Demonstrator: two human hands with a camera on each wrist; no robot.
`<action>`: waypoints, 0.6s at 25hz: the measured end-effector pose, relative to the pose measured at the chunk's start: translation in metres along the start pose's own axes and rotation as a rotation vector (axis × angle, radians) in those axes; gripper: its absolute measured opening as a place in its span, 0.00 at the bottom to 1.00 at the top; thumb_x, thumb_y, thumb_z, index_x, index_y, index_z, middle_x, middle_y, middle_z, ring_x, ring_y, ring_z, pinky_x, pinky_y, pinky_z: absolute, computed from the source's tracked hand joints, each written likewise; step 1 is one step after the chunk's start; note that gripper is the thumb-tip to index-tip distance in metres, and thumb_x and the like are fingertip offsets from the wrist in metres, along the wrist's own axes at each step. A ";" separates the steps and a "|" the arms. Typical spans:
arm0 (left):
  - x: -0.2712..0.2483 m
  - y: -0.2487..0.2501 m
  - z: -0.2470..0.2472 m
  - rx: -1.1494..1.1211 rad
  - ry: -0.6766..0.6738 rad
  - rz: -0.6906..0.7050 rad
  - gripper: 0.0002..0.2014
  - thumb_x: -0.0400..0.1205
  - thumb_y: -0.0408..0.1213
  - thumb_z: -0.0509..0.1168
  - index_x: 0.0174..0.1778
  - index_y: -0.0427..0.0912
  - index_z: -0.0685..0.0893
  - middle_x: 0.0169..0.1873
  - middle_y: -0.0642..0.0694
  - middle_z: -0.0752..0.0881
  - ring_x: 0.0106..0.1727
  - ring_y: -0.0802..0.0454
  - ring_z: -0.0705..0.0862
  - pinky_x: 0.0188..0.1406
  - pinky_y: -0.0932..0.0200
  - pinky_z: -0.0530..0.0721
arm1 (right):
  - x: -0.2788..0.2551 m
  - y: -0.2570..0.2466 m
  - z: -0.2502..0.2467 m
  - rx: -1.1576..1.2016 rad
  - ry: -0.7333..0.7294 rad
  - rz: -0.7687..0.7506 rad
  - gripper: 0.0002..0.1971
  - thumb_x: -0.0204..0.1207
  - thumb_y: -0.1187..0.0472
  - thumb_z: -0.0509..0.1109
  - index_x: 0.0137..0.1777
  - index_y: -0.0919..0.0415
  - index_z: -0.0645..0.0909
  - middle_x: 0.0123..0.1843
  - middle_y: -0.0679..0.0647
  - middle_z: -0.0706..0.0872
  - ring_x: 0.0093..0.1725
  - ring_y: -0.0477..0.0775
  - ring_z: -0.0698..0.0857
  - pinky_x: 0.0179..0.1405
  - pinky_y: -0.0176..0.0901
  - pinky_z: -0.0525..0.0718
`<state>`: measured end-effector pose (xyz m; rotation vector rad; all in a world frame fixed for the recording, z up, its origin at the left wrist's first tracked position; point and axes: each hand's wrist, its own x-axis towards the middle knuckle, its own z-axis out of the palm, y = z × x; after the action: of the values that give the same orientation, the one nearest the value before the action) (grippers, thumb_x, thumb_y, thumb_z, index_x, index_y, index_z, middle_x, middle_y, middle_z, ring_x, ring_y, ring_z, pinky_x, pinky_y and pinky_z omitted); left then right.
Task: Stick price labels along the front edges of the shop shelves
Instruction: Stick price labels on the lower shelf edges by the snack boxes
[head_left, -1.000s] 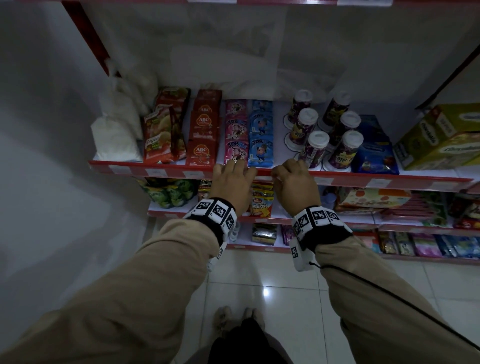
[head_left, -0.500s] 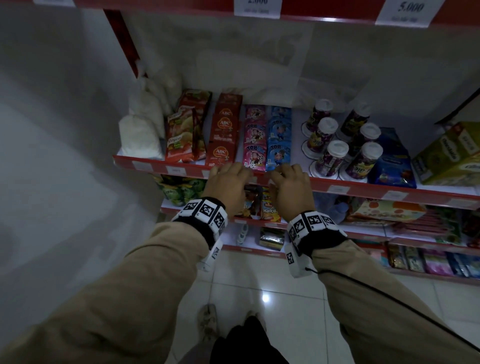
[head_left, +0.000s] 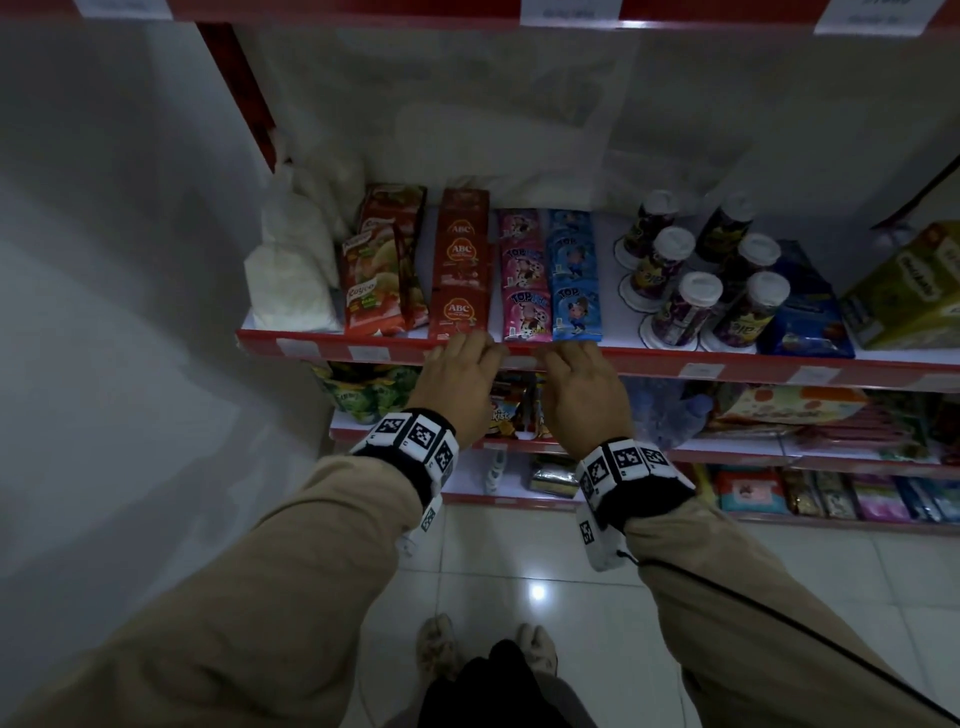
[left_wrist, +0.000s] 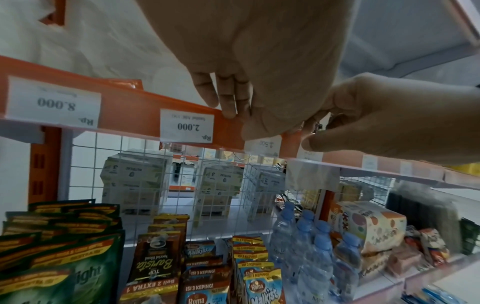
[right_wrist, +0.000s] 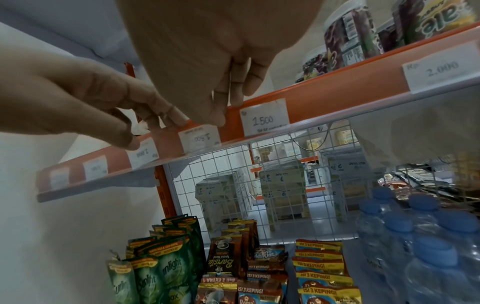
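A small white price label (head_left: 519, 362) printed 1.500 sits on the red front strip (head_left: 649, 361) of the middle shelf. My left hand (head_left: 467, 349) and right hand (head_left: 566, 354) flank it with fingers laid over the strip's top edge. In the left wrist view my left hand (left_wrist: 239, 123) has its thumb pressed over the label (left_wrist: 262, 145), hiding its top. In the right wrist view my right hand (right_wrist: 224, 112) touches the label's (right_wrist: 200, 137) upper right corner with its thumb. Neither hand carries anything loose.
More labels sit on the same strip: 2.000 (left_wrist: 187, 125) and 8.000 (left_wrist: 54, 100) to the left, a handwritten 1500 (right_wrist: 265, 120) to the right. Sachets (head_left: 524, 312) and lidded cups (head_left: 696, 306) stand behind the edge. Water bottles (right_wrist: 415, 226) fill the shelf below.
Both hands stay on the same stretch of shelf edge. The view has tilted up, so the upper shelf's labels have come into sight.
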<state>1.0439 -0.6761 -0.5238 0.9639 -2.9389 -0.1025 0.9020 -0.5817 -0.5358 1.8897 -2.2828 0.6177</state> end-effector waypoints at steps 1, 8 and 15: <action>0.000 0.000 0.001 0.005 -0.017 0.005 0.31 0.73 0.32 0.64 0.74 0.44 0.70 0.67 0.44 0.72 0.67 0.43 0.69 0.62 0.49 0.70 | 0.000 -0.001 0.001 -0.008 0.008 -0.002 0.17 0.62 0.70 0.72 0.53 0.68 0.84 0.47 0.63 0.86 0.48 0.66 0.82 0.43 0.53 0.83; 0.003 -0.002 0.001 0.001 -0.020 -0.020 0.27 0.73 0.35 0.65 0.70 0.48 0.72 0.65 0.46 0.72 0.66 0.43 0.68 0.59 0.48 0.67 | 0.010 -0.011 0.008 -0.102 -0.061 0.037 0.15 0.61 0.72 0.72 0.50 0.64 0.83 0.47 0.63 0.84 0.49 0.65 0.80 0.40 0.54 0.82; 0.006 -0.006 0.002 -0.079 0.003 -0.054 0.25 0.76 0.37 0.63 0.71 0.48 0.71 0.63 0.46 0.74 0.66 0.44 0.69 0.59 0.48 0.66 | 0.033 -0.011 0.001 -0.092 -0.236 0.185 0.09 0.77 0.65 0.65 0.56 0.63 0.80 0.60 0.63 0.77 0.61 0.65 0.73 0.52 0.55 0.78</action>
<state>1.0423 -0.6840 -0.5263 1.0318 -2.8822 -0.2174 0.9056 -0.6133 -0.5231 1.8092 -2.6036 0.3154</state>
